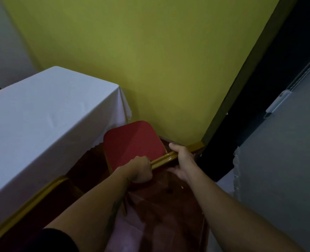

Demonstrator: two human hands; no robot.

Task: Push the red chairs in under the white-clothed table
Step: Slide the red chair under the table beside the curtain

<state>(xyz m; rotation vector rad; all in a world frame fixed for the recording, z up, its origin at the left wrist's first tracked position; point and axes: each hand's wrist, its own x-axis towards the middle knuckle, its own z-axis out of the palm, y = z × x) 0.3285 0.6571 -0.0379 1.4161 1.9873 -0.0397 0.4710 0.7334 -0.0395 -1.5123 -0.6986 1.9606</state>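
A red chair with a gold metal frame stands at the corner of the white-clothed table, its seat partly under the hanging cloth. My left hand and my right hand both grip the gold top rail of its backrest, left hand at the rail's left end, right hand at its right end. The dark red back of the backrest faces me below the rail. A second red chair, also gold-framed, sits at the lower left against the table's long side.
A yellow-green wall rises just behind the chair. A dark doorway or gap runs diagonally on the right, beside a grey panel with a white handle. White lace-edged cloth hangs at the right.
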